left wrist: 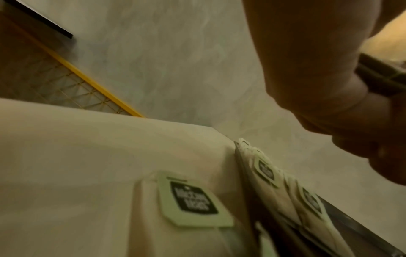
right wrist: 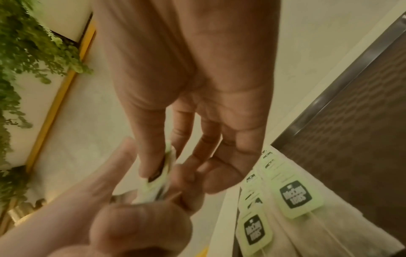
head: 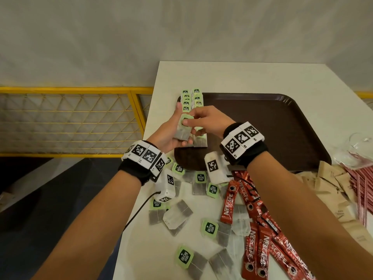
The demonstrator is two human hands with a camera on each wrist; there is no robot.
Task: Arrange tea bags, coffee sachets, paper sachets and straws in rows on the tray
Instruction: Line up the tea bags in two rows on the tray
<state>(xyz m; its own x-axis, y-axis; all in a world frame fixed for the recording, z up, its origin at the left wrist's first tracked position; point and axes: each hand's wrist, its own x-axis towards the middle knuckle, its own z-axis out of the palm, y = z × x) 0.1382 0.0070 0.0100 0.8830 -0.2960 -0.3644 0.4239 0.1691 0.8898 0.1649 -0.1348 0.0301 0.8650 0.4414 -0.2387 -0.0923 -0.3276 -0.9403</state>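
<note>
A brown tray (head: 262,128) lies on the white table. Two rows of green-tagged tea bags (head: 191,100) run along its left edge, also seen in the right wrist view (right wrist: 294,194). My left hand (head: 173,134) hovers over the tray's near left corner and holds a small stack of tea bags (head: 182,133) in its curled fingers. My right hand (head: 188,118) reaches across and pinches the top bag's green tag (right wrist: 158,180) between thumb and forefinger. Loose tea bags (head: 177,215), red coffee sachets (head: 260,229), brown paper sachets (head: 333,188) and wrapped straws (head: 361,190) lie on the table near me.
The table's left edge (head: 149,122) runs just beside the tray, with a yellow mesh railing (head: 70,122) beyond it. Crumpled clear plastic (head: 357,144) sits at the tray's right. The tray's middle and right part is bare.
</note>
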